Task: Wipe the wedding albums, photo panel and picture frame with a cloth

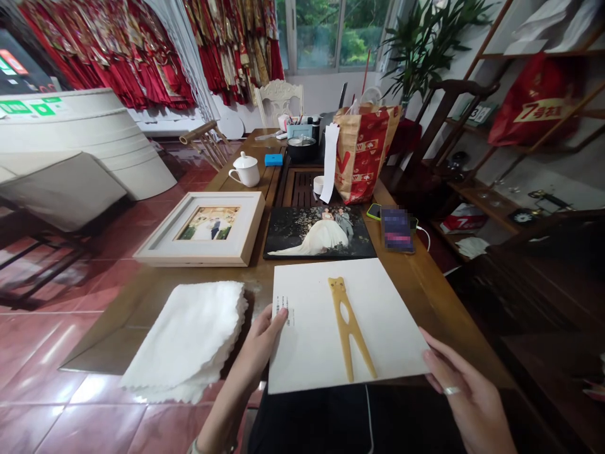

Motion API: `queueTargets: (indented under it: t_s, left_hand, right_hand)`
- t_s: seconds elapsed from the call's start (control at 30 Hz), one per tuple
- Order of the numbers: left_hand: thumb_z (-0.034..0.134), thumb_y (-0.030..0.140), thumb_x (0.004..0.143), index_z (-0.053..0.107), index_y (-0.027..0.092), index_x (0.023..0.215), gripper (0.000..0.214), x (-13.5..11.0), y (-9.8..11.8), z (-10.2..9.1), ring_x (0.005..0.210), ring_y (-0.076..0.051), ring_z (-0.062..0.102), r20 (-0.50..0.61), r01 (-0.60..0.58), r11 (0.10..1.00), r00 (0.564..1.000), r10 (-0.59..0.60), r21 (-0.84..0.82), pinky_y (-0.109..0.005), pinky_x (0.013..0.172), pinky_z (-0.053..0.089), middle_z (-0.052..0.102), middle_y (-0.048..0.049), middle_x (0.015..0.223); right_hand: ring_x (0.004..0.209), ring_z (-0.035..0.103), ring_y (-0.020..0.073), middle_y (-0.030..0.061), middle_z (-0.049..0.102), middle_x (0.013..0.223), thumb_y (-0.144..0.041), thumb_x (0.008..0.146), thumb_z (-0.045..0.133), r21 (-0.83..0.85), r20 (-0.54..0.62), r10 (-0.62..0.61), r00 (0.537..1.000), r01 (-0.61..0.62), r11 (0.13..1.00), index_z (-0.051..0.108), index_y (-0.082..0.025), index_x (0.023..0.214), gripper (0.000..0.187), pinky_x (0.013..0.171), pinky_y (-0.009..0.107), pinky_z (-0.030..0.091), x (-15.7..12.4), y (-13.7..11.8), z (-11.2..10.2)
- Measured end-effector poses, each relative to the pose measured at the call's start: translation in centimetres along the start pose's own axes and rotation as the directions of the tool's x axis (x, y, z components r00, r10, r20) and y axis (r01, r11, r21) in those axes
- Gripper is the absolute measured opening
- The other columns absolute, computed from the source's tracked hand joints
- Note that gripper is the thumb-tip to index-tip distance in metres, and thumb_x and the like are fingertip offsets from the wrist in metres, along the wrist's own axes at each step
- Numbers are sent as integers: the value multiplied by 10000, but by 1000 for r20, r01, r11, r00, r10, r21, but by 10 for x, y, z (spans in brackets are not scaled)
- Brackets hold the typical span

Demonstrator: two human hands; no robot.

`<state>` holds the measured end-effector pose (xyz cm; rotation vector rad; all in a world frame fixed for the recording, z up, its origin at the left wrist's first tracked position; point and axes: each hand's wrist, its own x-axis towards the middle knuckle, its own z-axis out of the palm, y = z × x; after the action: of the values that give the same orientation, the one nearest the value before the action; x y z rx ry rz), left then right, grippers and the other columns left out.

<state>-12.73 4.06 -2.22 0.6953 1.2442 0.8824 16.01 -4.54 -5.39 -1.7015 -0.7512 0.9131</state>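
Observation:
A white photo panel point(305, 356) is held low over the near table edge with its back side up. On it is a tan, cat-shaped stand point(339, 291) with two long legs, and small printed text lies at the left. My left hand point(262, 340) grips the panel's left edge, thumb on top and fingers beneath. At the right edge my right hand point(460, 378), wearing a ring, is closed on the panel too. A folded white cloth point(186, 337) lies left of my left hand. Just beyond the panel lies a dark wedding photo panel point(316, 234).
A thick pale-framed wedding photo point(163, 254) lies at the left. Two phones, one a dark phone point(397, 230) with a cable, rest at the right. Farther back stand a lidded white cup point(246, 170), a blue box point(273, 160) and a red-brown paper bag point(363, 154).

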Motion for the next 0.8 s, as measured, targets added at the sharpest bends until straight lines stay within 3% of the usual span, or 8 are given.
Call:
queueTargets:
  t_s: [0.3, 0.53, 0.67, 0.8]
  left_hand:
    - [722, 519, 704, 633, 166, 1090, 530, 6, 5, 2, 774, -249, 678, -18, 29, 998, 999, -28, 54, -288, 661, 495, 729, -56, 859]
    - [714, 456, 718, 661, 164, 977, 394, 5, 15, 4, 976, -320, 618, -105, -118, 893, 978, 180, 434, -338, 831, 455, 705, -92, 943]
    - [817, 357, 592, 592, 164, 1176, 655, -5, 13, 5, 1160, -350, 514, -123, -212, 864, 947, 297, 457, -401, 993, 367, 606, -132, 1203]
    - [880, 304, 464, 436, 185, 1362, 1009, -19, 8, 3, 1320, -372, 328, -47, -277, 777, 930, 365, 566, -477, 1098, 232, 407, -157, 1412]
  right_hand:
    - [901, 706, 261, 51, 714, 1119, -428, 674, 738, -18, 20, -10, 1000, 10, 1000, 709, -243, 1090, 456, 707, 267, 612, 5, 5, -1]
    - [737, 707, 224, 52, 755, 948, -430, 676, 739, -29, 50, 26, 998, -25, 999, 677, -220, 1152, 524, 637, 259, 606, 8, 7, -4]
    - [849, 701, 234, 58, 724, 1073, -355, 634, 785, -16, 146, 19, 989, -17, 1000, 623, -226, 1224, 625, 726, 270, 592, 6, 9, -6]
    - [752, 694, 204, 73, 717, 1085, -309, 597, 810, -68, 240, -13, 971, 31, 997, 569, -213, 1284, 734, 691, 267, 586, 4, 12, -6]
